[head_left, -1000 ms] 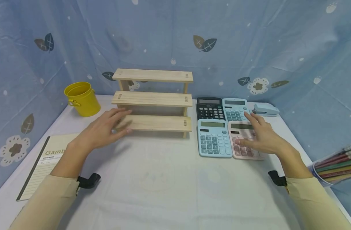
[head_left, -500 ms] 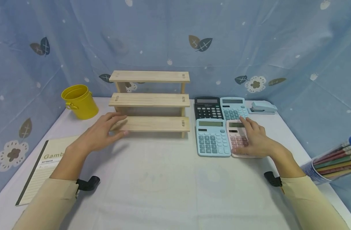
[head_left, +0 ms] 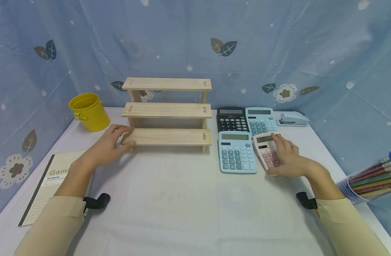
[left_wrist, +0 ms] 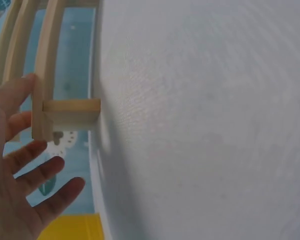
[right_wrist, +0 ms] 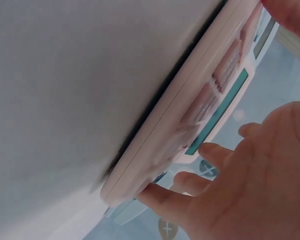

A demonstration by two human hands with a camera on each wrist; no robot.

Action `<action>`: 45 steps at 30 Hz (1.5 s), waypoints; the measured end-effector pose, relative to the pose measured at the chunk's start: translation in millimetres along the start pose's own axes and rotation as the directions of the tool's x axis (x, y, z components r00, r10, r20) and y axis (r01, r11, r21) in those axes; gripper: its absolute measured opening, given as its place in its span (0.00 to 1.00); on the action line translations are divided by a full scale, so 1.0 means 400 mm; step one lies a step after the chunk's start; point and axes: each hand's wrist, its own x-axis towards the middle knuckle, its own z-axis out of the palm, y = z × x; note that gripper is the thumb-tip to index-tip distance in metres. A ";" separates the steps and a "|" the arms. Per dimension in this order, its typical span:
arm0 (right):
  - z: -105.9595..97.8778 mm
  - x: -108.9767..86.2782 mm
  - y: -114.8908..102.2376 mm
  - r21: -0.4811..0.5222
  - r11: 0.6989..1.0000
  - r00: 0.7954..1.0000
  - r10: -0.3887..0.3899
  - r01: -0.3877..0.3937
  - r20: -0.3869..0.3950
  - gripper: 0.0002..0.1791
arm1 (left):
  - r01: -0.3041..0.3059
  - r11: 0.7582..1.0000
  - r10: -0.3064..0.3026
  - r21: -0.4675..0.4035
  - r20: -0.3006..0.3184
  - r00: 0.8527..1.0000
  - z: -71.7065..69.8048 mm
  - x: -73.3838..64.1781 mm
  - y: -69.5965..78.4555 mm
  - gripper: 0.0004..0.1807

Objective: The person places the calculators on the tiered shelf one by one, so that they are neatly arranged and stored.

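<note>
Right hand [head_left: 288, 160] grips the pink calculator [head_left: 266, 150] at the bench's right side, its thumb at the near left corner and its curved fingers across the far and right-hand edges. The calculator sits askew beside the front blue calculator [head_left: 237, 152]; a dark line runs beneath its near edge, though I cannot tell whether it is lifted. It should prove light and stiff, a flat plastic slab with smooth sides that could slip a little. The rounded side edges look the best place to hold it, sparing the keys and the display [right_wrist: 218, 111], probably its most fragile part.

Behind lie a black calculator [head_left: 232, 120] and a second blue calculator [head_left: 260, 120], then a pale blue stapler [head_left: 292, 119].

Left hand [head_left: 107, 145] touches the left end of the wooden rack [head_left: 166, 110], thumb at the lowest board's front edge, the other fingers fanned apart. Three pale, straight-grained boards rise in steps; the rack looks rigid and easy to shift.

Farther out are a glossy yellow bucket [head_left: 94, 115], a ruled paper notebook [head_left: 48, 185] and a clear tub of pencils [head_left: 376, 181]. White cloth covers the bench [head_left: 189, 220].
</note>
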 end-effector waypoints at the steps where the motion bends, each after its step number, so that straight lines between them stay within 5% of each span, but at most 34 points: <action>1: 0.001 -0.001 0.004 0.001 1.000 1.000 0.004 -0.004 0.002 0.74 | 0.007 1.000 -0.007 -0.009 0.000 1.000 0.000 0.000 -0.003 0.35; 13: 0.001 -0.011 0.027 -0.061 0.995 0.996 0.085 -0.083 0.022 0.78 | 0.161 0.968 -0.145 -0.193 0.094 0.985 0.008 0.014 -0.048 0.44; 23: -0.032 -0.024 0.048 -0.024 0.998 0.998 0.058 -0.058 -0.016 0.79 | 0.224 0.952 -0.198 -0.208 0.138 0.970 0.008 0.020 -0.053 0.46; 30: -0.036 -0.033 0.069 0.079 0.997 0.996 -0.010 0.017 -0.086 0.79 | 0.272 0.931 -0.230 -0.243 0.189 0.955 0.003 0.023 -0.059 0.46; 37: -0.042 -0.039 0.051 0.086 0.996 0.987 0.019 -0.006 -0.159 0.78 | 0.287 0.918 -0.224 -0.275 0.240 0.945 0.006 0.027 -0.076 0.45; 45: -0.057 -0.038 0.016 0.114 0.993 0.948 0.004 0.034 -0.320 0.77 | 0.286 0.914 -0.219 -0.287 0.245 0.945 0.008 0.038 -0.080 0.45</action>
